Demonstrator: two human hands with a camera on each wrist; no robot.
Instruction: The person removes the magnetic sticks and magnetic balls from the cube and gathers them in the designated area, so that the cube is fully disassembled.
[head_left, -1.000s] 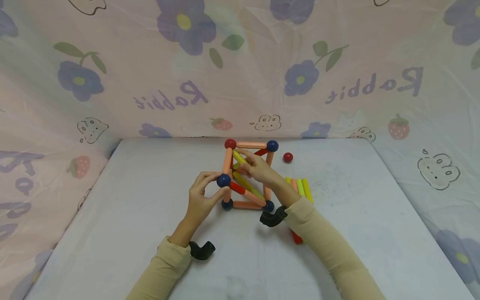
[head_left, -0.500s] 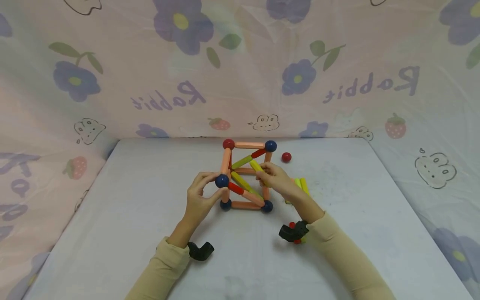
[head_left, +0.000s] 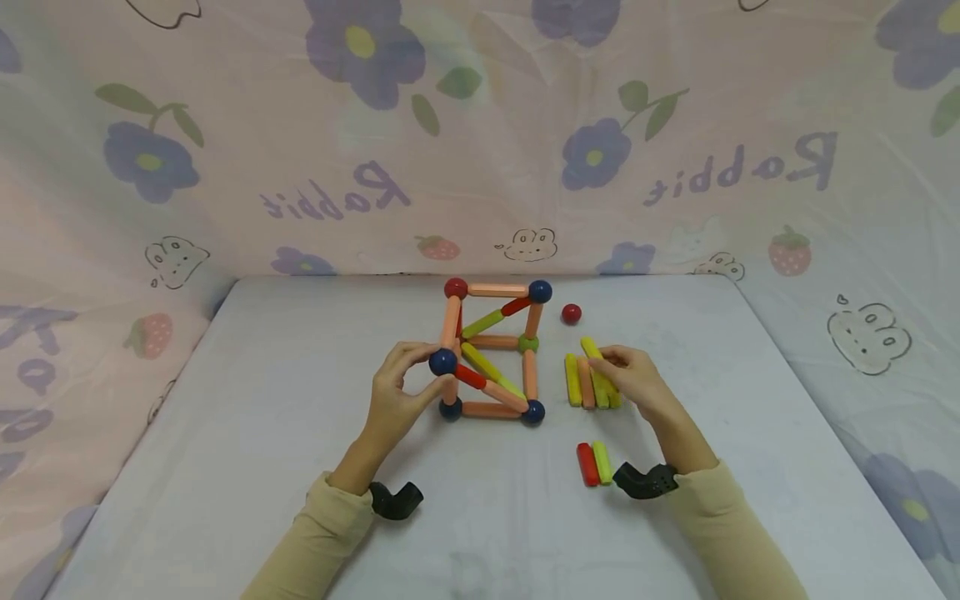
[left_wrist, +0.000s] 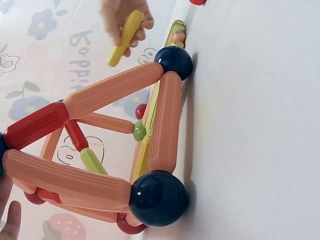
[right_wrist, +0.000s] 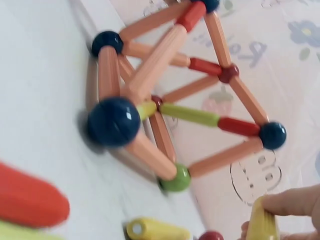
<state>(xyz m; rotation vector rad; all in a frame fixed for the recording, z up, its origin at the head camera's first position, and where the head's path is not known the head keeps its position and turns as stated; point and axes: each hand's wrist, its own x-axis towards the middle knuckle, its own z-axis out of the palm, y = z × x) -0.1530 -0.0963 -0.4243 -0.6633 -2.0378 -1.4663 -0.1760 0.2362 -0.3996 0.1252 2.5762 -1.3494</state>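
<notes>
- At the centre of the picture, a person's left hand [head_left: 393,397] pinches a dark blue ball [head_left: 442,362] between thumb and fingers, at the left side of a stick-and-ball structure [head_left: 491,409].
- Right of centre, the right hand [head_left: 641,379] pinches a yellow stick [head_left: 590,347] between thumb and fingers, its free end tipped toward the upper left.
- Seen from the left wrist, the pinched stick appears near the top of the picture, apart from the structure; from the right wrist, it shows at the lower right.
- The structure stands mid-picture, built mostly of salmon sticks, with a corner red ball [head_left: 455,288] at its upper left, a green ball [head_left: 528,342] partway down its right side and further blue balls at other corners.
- From the pinched ball, a red piece [head_left: 470,377] and a salmon stick [head_left: 504,396] slope in line to the lower right.
- A row of loose sticks [head_left: 573,381] lies beside the right hand; whether its fingers touch the row cannot be told.
- Below them, a red stick [head_left: 588,465] and a yellow-green stick [head_left: 602,462] lie side by side on the white table [head_left: 480,517].
- A loose red ball [head_left: 572,314] sits right of the structure's top.
</notes>
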